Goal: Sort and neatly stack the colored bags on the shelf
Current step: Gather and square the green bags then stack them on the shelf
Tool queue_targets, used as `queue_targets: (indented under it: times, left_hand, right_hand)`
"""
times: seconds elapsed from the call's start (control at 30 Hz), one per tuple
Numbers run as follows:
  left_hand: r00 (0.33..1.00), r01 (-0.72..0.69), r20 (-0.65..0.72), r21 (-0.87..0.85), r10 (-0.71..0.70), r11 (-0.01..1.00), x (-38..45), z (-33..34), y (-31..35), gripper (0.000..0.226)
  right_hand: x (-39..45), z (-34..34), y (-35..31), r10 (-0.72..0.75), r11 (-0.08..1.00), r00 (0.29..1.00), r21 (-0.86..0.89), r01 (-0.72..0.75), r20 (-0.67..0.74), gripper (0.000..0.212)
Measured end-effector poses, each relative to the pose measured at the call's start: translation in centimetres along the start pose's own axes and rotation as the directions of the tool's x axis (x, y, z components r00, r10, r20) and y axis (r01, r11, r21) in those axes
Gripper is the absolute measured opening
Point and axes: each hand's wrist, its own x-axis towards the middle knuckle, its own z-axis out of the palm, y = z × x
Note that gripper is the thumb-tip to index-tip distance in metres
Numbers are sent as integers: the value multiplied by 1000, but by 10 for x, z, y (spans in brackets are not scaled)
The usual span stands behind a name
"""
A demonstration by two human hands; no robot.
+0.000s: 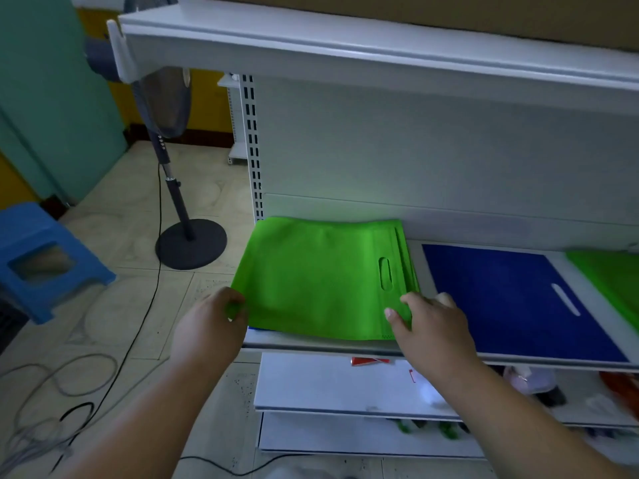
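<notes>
At shelf (345, 345) front-left corner, my left hand (211, 321) and right hand (428, 319) pinch green bag (318, 281); it overhangs the edge and may slide off.

Two bare forearms come in from the bottom edge of the view, one on each side, and each ends in a bare hand. No sleeve, cuff or glove covers either arm as far as the view shows them. The left hand (211, 321) has no ring, watch or band on the wrist or fingers. The right hand (428, 323) is likewise without ring, watch or band; its thumb shows a short, plain, unpainted nail. The lower forearms are blurred near the edge, so fine detail there cannot be made out.
</notes>
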Motion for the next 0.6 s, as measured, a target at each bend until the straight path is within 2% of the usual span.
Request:
queue_targets:
  times: [0.1,0.17,0.23,0.33,0.4,0.5,0.6]
  left_hand:
    - [999,30,14,6,-30,1000,-1,-3,0,22]
    - [999,49,-3,29,-49,998,-5,-7,-4,22]
    - [1000,30,-1,42,-30,999,-11,-11,-9,19]
    - [991,30,134,-50,-23,998,-18,-10,-12,16]
    - [979,66,200,-116,-42,991,-21,-4,-11,18]
    - [981,64,191,-118,-40,991,-30,2,-2,21]
    - [997,16,73,-114,-8,993,-44,12,22,20]
  right_hand:
    - [-11,-2,-4,12,998,1000,69,-11,-6,47]
    - [-18,0,-2,49,999,998,23,-48,-50,49]
    - [-24,2,2,124,992,992,6,-124,-30,57]
    - [-26,0,2,184,962,974,179,-206,134,66]
    - [-23,-4,-1,171,910,967,345,-229,190,61]
    - [-21,-14,2,81,925,994,366,-104,77,50]
    - [-22,-27,24,11,949,996,314,19,-94,43]
